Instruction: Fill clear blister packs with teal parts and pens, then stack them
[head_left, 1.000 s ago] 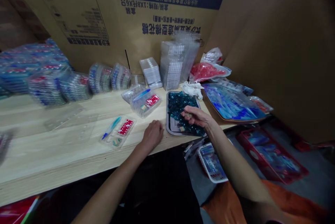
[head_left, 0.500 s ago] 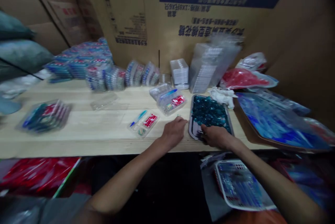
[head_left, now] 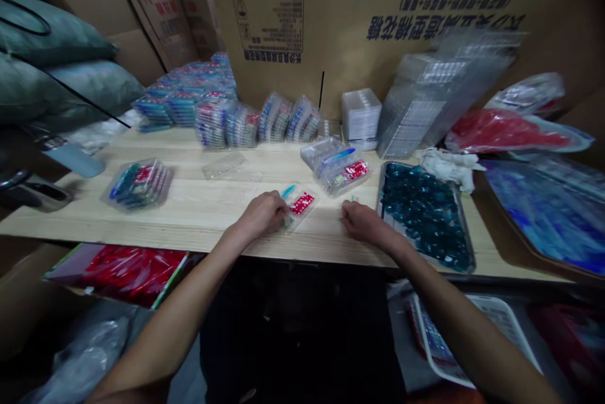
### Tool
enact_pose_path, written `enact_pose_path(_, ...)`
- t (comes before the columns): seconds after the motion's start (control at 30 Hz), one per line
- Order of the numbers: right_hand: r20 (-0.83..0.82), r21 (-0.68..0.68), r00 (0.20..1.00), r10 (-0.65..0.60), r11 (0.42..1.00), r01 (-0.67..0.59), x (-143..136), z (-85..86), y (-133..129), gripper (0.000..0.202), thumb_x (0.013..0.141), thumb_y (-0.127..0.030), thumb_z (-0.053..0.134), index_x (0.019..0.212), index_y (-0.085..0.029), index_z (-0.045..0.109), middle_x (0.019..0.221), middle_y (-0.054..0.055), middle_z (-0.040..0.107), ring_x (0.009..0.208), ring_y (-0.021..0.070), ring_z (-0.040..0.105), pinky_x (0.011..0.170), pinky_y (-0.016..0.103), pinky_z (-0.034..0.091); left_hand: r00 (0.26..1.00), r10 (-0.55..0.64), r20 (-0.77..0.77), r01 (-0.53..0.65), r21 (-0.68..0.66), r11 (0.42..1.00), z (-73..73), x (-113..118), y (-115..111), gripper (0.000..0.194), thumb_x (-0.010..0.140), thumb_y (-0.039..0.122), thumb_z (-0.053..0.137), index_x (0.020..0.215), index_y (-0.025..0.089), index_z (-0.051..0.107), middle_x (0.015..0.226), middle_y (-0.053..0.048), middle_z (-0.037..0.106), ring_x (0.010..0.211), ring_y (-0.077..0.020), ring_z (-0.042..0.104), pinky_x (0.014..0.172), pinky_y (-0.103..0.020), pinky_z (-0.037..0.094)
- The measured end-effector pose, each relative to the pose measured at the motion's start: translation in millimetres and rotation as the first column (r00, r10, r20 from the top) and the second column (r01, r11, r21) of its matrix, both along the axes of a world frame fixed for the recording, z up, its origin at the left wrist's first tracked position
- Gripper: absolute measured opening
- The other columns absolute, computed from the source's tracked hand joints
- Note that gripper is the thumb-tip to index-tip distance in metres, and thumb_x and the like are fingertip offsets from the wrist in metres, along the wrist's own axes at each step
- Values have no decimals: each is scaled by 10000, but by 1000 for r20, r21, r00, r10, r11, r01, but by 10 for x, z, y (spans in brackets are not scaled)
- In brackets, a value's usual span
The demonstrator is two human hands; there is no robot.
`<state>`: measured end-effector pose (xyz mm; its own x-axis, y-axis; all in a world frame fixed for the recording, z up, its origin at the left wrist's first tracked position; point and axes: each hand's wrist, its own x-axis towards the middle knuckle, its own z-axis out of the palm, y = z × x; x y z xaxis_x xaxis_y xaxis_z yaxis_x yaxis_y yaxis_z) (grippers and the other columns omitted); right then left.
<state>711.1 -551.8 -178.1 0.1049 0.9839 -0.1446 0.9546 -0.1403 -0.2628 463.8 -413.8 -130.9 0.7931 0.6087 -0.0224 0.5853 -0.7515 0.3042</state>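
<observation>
On the wooden table, a clear plastic tray (head_left: 299, 222) holds a blue pen (head_left: 288, 191), a red piece with white dots (head_left: 301, 203) and small greenish bits. My left hand (head_left: 265, 212) is at the tray's left side, its closed fingers covering part of the pen; what they grip is hidden. To the right of the tray, my right hand (head_left: 363, 221) pinches a small pale green piece (head_left: 354, 199) just above the table. Close to my right hand stands a metal-rimmed tray (head_left: 467, 246) filled with dark teal wrapped pieces (head_left: 418, 208).
Behind the tray lies a stack of similar filled trays (head_left: 343, 171). Empty clear trays (head_left: 406, 114) stand piled against a large carton (head_left: 278, 7). More filled packs (head_left: 142, 183) sit at left. A box of blue items (head_left: 548, 208) is at right, and a white basket (head_left: 508, 312) below.
My right hand has left the teal pieces and moved left with a small piece. My left hand has come to the clear tray's left side. The view has shifted left.
</observation>
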Motion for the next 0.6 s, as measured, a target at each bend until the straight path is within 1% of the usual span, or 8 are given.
enact_pose_path(0.07, 23, 35, 1000, 11, 999, -12, -41, -24, 44, 182, 879, -146, 481, 1039, -137, 566, 1009, 125, 630, 982, 217, 583, 834, 266, 399, 996, -54, -72, 53, -17, 998, 33, 83, 3, 201, 756, 120, 598, 795, 221, 767, 876, -55, 703, 842, -199, 648, 767, -268, 463)
enact_pose_path(0.13, 44, 77, 999, -9, 997, 6, -50, 4, 21, 257, 880, -179, 507, 1126, -129, 561, 1098, 147, 594, 1052, 242, 562, 879, 289, 408, 988, -65, -143, 62, -25, 998, 42, 142, -13, 169, 727, 124, 627, 783, 211, 760, 886, -70, 712, 854, -213, 652, 767, -273, 462)
enact_pose_path(0.23, 109, 106, 990, -93, 991, 81, -130, 98, -53, 283, 887, -175, 484, 1150, -140, 580, 1140, 166, 571, 1048, 274, 557, 887, 341, 420, 954, -32, -297, 38, 15, 999, 49, 203, -67, 146, 744, 170, 621, 808, 183, 751, 884, -108, 723, 873, -253, 665, 769, -312, 468)
enact_pose_path(0.27, 107, 114, 990, -96, 990, 83, -187, 120, -69, 279, 890, -167, 471, 1141, -145, 589, 1130, 163, 577, 1045, 275, 557, 892, 349, 421, 940, -18, -340, 32, 35, 999, 57, 221, -91, 154, 756, 179, 608, 819, 175, 748, 874, -117, 726, 876, -264, 670, 774, -327, 470)
enact_pose_path(0.33, 47, 150, 998, -34, 988, 27, -336, 126, -75, 279, 897, -146, 451, 1133, -155, 598, 1110, 144, 596, 1055, 259, 556, 918, 343, 415, 922, 11, -387, 15, 64, 998, 81, 256, -134, 164, 768, 178, 588, 825, 166, 741, 844, -126, 728, 877, -274, 678, 796, -349, 470)
enact_pose_path(0.43, -97, 245, 992, 86, 968, -60, -562, 32, -38, 273, 890, -102, 432, 1091, -156, 610, 1075, 115, 613, 1056, 221, 556, 948, 309, 409, 912, 30, -408, -15, 39, 999, 113, 292, -157, 157, 771, 192, 587, 818, 167, 734, 837, -129, 733, 867, -269, 683, 788, -343, 470)
enact_pose_path(0.5, -181, 299, 979, 96, 954, -38, -666, -59, -8, 265, 875, -77, 431, 1047, -153, 617, 1045, 104, 614, 1033, 207, 560, 940, 294, 416, 906, 46, -421, -51, -1, 999, 107, 293, -140, 152, 770, 221, 591, 808, 174, 731, 851, -124, 738, 847, -258, 683, 743, -320, 466)
enact_pose_path(0.6, -273, 346, 958, 88, 938, 12, -727, -163, 13, 250, 860, -68, 444, 1011, -162, 620, 1012, 91, 610, 992, 195, 566, 918, 284, 429, 909, 85, -407, -115, -52, 992, 42, 249, -104, 161, 739, 263, 613, 826, 200, 733, 873, -99, 745, 822, -240, 677, 682, -291, 444)
